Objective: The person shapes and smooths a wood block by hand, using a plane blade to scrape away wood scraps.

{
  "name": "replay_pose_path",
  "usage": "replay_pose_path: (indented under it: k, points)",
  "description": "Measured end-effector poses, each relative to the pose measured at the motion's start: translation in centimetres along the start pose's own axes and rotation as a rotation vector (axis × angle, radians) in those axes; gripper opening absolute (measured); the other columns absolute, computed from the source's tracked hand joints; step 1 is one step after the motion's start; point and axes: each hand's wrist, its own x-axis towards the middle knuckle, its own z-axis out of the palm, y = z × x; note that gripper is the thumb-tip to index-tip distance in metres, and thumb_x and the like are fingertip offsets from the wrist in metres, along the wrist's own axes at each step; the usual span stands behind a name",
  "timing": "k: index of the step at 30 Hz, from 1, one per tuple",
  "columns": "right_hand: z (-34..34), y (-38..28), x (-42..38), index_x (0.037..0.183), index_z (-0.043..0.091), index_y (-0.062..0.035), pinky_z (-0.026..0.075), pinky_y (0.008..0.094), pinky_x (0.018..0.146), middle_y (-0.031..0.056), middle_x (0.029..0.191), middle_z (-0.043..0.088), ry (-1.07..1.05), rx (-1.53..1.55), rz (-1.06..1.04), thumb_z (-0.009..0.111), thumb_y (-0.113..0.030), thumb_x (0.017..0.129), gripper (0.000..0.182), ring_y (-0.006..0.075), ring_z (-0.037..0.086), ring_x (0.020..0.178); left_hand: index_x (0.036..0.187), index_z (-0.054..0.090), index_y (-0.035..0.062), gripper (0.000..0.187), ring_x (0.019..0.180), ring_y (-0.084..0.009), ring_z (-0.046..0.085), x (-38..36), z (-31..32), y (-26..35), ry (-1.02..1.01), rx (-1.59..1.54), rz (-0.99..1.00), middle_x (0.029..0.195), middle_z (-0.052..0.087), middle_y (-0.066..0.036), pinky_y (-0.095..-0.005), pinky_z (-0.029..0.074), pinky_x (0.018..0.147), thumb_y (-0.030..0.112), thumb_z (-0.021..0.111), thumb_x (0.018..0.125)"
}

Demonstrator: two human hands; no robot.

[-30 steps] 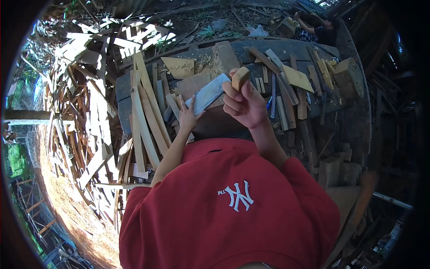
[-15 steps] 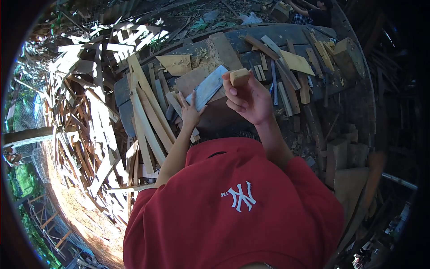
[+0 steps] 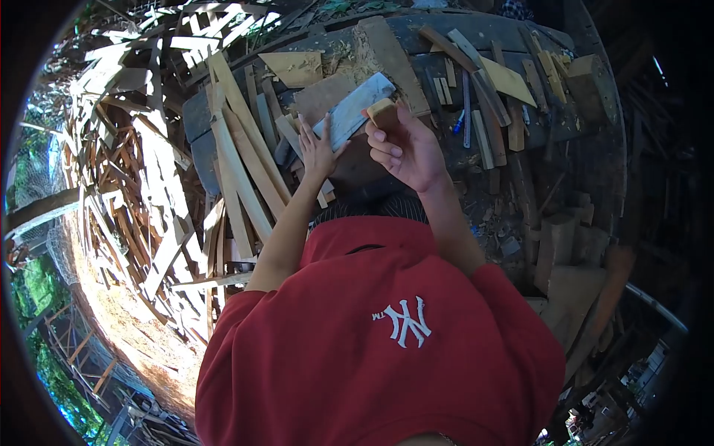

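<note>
My right hand point(image 3: 413, 154) is closed around a small wooden block point(image 3: 384, 113), gripped between thumb and fingers. From this view the block overlaps the right edge of a whitish, worn flat board point(image 3: 358, 108). With fingers spread, my left hand point(image 3: 318, 154) lies at the lower left end of that board. The whitish board slants across a brown wooden piece point(image 3: 321, 95) on the dark workbench point(image 3: 338, 43). Below the board, the front of the brown support falls partly in shadow.
Long wooden strips point(image 3: 245, 167) lean at the bench's left side, beside a large sunlit scrap pile point(image 3: 137, 178). Offcuts, a yellowish board point(image 3: 509, 82) and a blue pen point(image 3: 459, 121) lie on the right. A thick block point(image 3: 593, 85) stands at the far right end.
The camera view has shifted, so the bench sits higher in it. My right hand has brought the block left, over the whitish board's edge. My left hand stays on the board.
</note>
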Motion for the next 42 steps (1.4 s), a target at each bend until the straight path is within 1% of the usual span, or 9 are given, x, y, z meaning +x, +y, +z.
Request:
replay_pose_path:
  k: [4,7,10,15,22,25,32,38,42]
  points:
    - [-2.7,-0.2,2.2,0.122,0.053,0.0048,0.039,0.0225,0.053,0.0053,0.084,0.055,0.246,-0.245,0.005,0.047,-0.033,0.101,0.044,0.0071,0.046,0.058,0.153,0.020,0.0286,0.090,0.137,-0.0475,0.024,0.0,-0.4,0.3,-0.044,-0.023,-0.050,0.154,-0.007,-0.030,-0.0537,0.025,0.110,0.063,0.060,0.080]
    - [-8.5,-0.1,4.5,0.102,0.063,0.0004,0.046,0.0301,0.057,0.0076,0.078,0.061,0.427,-0.958,0.030,0.056,-0.029,0.096,0.031,0.0155,0.058,0.063,0.153,0.015,0.0299,0.094,0.132,-0.0470,0.034,0.2,-0.6,0.3,-0.090,-0.023,-0.066,0.154,-0.007,-0.030,-0.0513,0.031,0.108,0.062,0.062,0.079]
    - [-13.9,1.5,6.7,0.098,0.065,0.0000,0.050,0.0356,0.061,0.0123,0.078,0.063,0.449,-1.814,-0.310,0.060,-0.026,0.092,0.027,0.0243,0.062,0.064,0.154,0.010,0.0265,0.099,0.126,-0.0497,0.041,0.3,-0.9,0.1,-0.153,-0.078,-0.090,0.154,-0.008,-0.030,-0.0509,0.036,0.105,0.061,0.064,0.079]
    - [-17.4,6.1,9.8,0.087,0.063,-0.0032,0.053,0.0450,0.064,0.0162,0.079,0.061,0.233,-2.048,-0.453,0.062,-0.023,0.087,0.020,0.0361,0.064,0.071,0.154,0.005,0.0182,0.107,0.114,-0.0512,0.051,0.5,-0.4,-0.3,-0.120,-0.033,-0.059,0.153,-0.008,-0.033,-0.0484,0.044,0.097,0.054,0.069,0.076]
    - [-19.4,4.0,10.6,0.082,0.061,-0.0067,0.054,0.0403,0.058,0.0127,0.074,0.058,-0.035,-2.162,-0.717,0.062,-0.019,0.086,0.013,0.0324,0.064,0.065,0.154,0.008,0.0183,0.107,0.109,-0.0511,0.054,0.2,-1.0,0.2,-0.146,-0.027,-0.078,0.153,-0.008,-0.033,-0.0473,0.047,0.094,0.048,0.072,0.074]
    - [-20.5,0.9,11.9,0.080,0.061,-0.0072,0.054,0.0401,0.057,0.0116,0.073,0.058,0.345,-2.264,-0.574,0.062,-0.018,0.085,0.012,0.0314,0.064,0.063,0.154,0.008,0.0198,0.105,0.110,-0.0511,0.054,0.9,-1.3,0.5,-0.141,-0.027,-0.107,0.153,-0.007,-0.033,-0.0477,0.046,0.095,0.048,0.072,0.075]
    - [-19.3,5.0,11.5,0.081,0.061,-0.0061,0.054,0.0395,0.057,0.0115,0.072,0.057,-0.223,-2.134,-0.720,0.063,-0.017,0.084,0.011,0.0307,0.064,0.063,0.154,0.009,0.0206,0.103,0.113,-0.0508,0.052,0.7,-0.9,0.3,-0.176,-0.053,-0.127,0.154,-0.006,-0.031,-0.0470,0.045,0.097,0.051,0.071,0.077]
    - [-20.6,2.0,12.0,0.080,0.065,-0.0071,0.053,0.0414,0.056,0.0107,0.074,0.057,0.392,-2.213,-0.668,0.062,-0.020,0.087,0.015,0.0306,0.062,0.062,0.154,0.011,0.0196,0.102,0.112,-0.0525,0.052,0.6,-1.4,0.8,-0.128,-0.067,-0.119,0.153,-0.009,-0.031,-0.0495,0.047,0.094,0.045,0.073,0.077]
    - [-18.5,7.4,10.1,0.085,0.066,-0.0079,0.053,0.0384,0.063,0.0099,0.077,0.058,-0.101,-2.148,-0.591,0.063,-0.019,0.085,0.011,0.0293,0.064,0.070,0.154,0.012,0.0199,0.104,0.109,-0.0479,0.055,0.6,-0.9,0.5,-0.172,-0.065,-0.136,0.154,-0.003,-0.031,-0.0452,0.046,0.096,0.053,0.072,0.075]
